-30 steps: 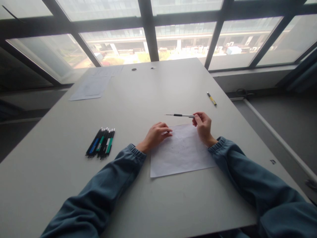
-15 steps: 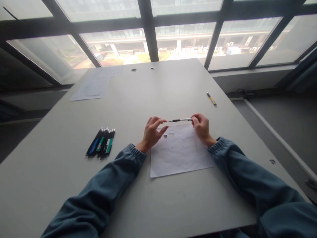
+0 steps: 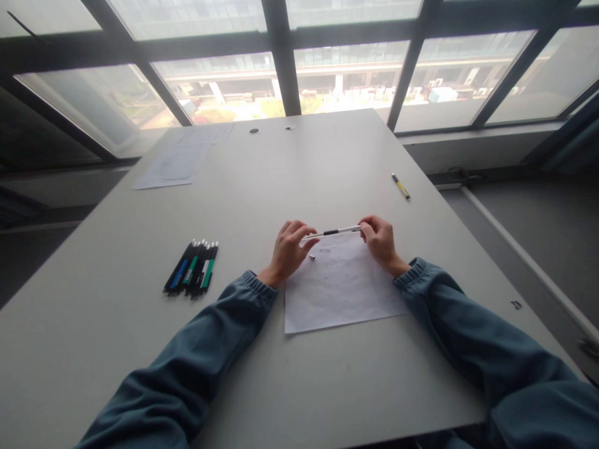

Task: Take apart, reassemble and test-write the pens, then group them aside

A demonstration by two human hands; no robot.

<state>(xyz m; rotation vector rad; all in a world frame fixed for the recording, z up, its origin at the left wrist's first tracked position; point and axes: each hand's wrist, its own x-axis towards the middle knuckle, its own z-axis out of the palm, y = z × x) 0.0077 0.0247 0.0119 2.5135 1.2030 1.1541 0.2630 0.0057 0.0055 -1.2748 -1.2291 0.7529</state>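
My right hand (image 3: pixel 378 240) pinches the white barrel of a ballpoint pen (image 3: pixel 342 231) at its far right end. The pen is held nearly level above a white paper sheet (image 3: pixel 341 299), its black grip pointing left. From the grip's open end sticks a thin refill (image 3: pixel 312 236). My left hand (image 3: pixel 291 246) has thumb and index finger closed around that refill. Beneath the left fingertips, a small metallic pen tip (image 3: pixel 312 257) lies on the paper. A faint, thin piece (image 3: pixel 324 251), too small to make out clearly, rests beside it.
Several black pens with blue, green and white labels (image 3: pixel 191 268) lie bunched on the white table (image 3: pixel 253 374) at left. A yellow-and-black pen (image 3: pixel 401 186) is toward the right edge. Papers (image 3: pixel 173 163) lie far left; a small dark piece (image 3: pixel 515 305) sits at right.
The pen's left end has dipped slightly. My left thumb and index finger have come closer together, with the refill now between them. The right hand keeps its hold on the barrel.
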